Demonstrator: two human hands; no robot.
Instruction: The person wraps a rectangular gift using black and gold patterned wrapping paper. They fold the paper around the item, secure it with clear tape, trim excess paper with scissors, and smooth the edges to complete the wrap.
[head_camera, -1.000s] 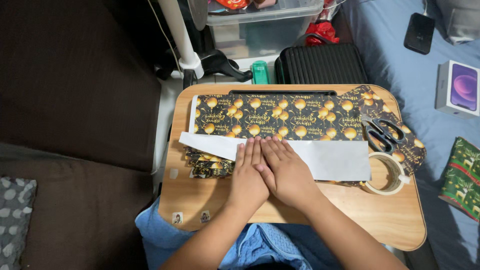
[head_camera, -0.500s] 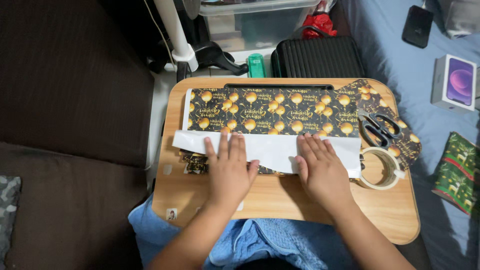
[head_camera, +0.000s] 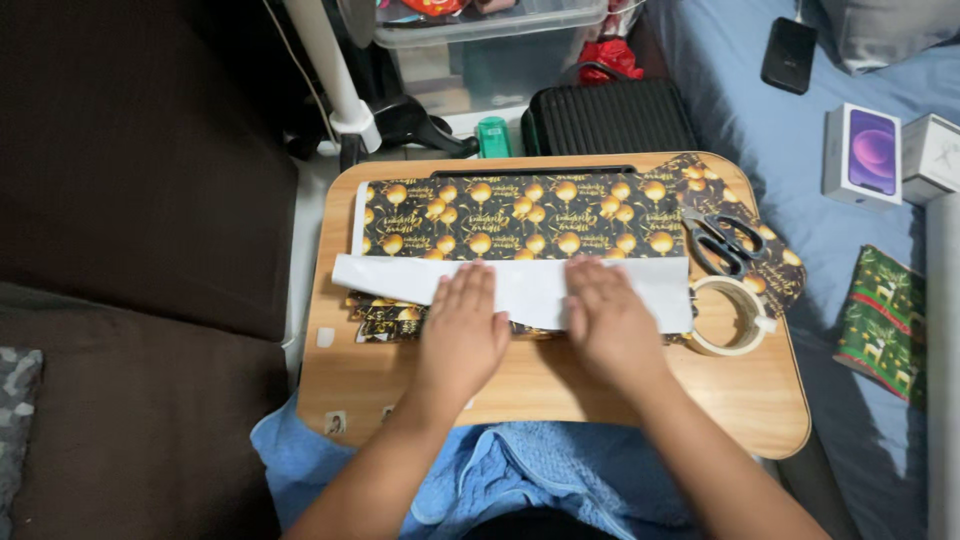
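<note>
Both palms spread flat, the left hand (head_camera: 462, 335) and right hand (head_camera: 608, 325) are pressing a white folded flap of wrapping paper (head_camera: 520, 215) on the worktop (head_camera: 640, 395), near scissors (head_camera: 722, 243) and tape (head_camera: 730, 317); the thin, light sheet probably creases easily and is best held by its edges.

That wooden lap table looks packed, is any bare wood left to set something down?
Yes: the table's near strip in front of both hands, its right corner below the tape roll, and the left edge beside the wrapping paper. Crowded: the far half under paper, and the scissors corner.
</note>
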